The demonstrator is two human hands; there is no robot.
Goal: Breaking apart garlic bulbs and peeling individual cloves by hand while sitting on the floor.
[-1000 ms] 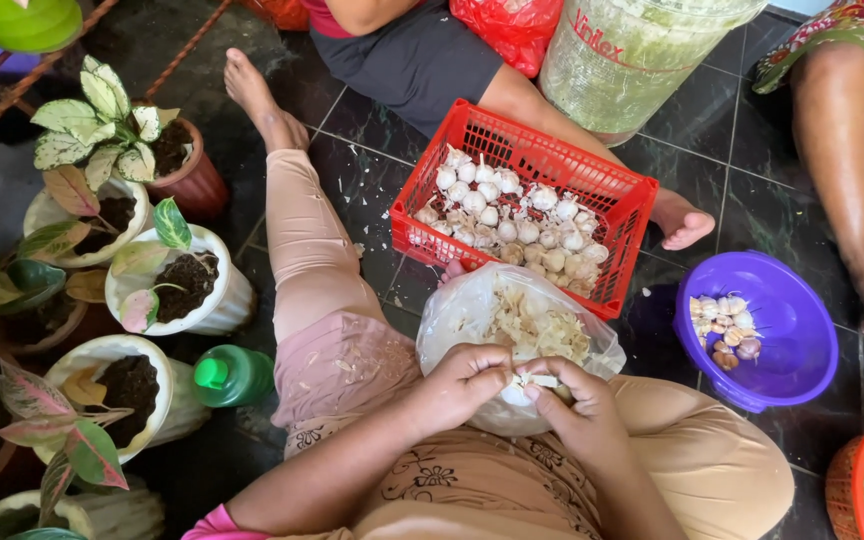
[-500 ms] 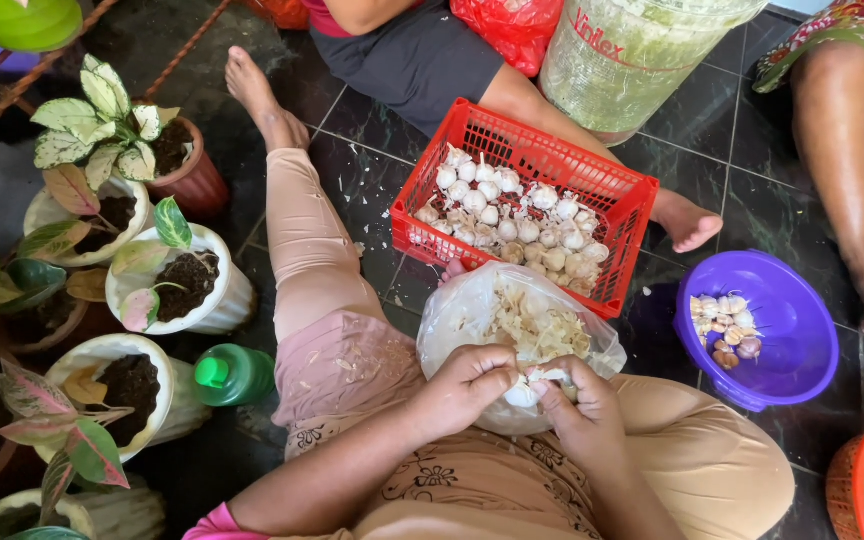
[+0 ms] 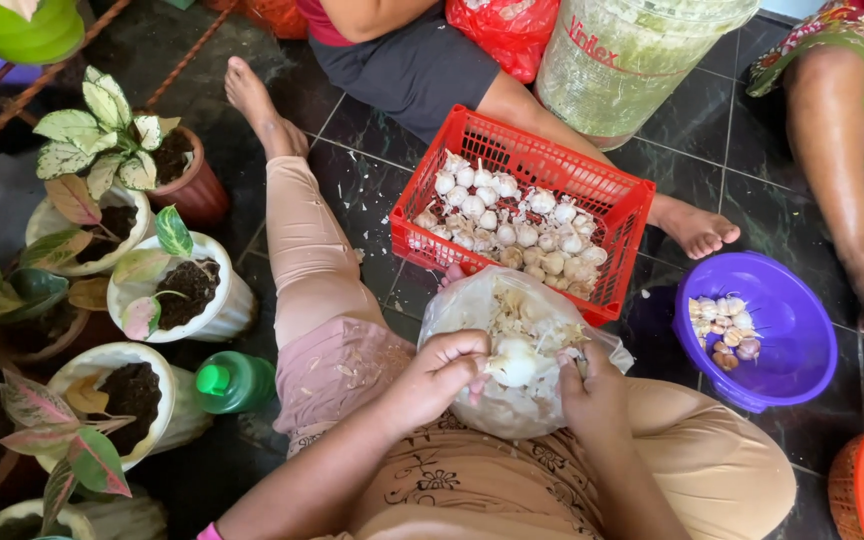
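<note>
Where half a second ago both hands sat lower over the lap, left hand (image 3: 439, 372) and right hand (image 3: 592, 392) now hold the white garlic bulb (image 3: 515, 362) slightly higher, grips clamped on it, above the clear plastic bag of papery skins (image 3: 472, 300) at lower centre. Peeling continues. Red plastic basket of garlic (image 3: 624, 205) bounds above; purple plastic bowl (image 3: 782, 345) right; potted plants (image 3: 182, 290) crowd left.
</note>
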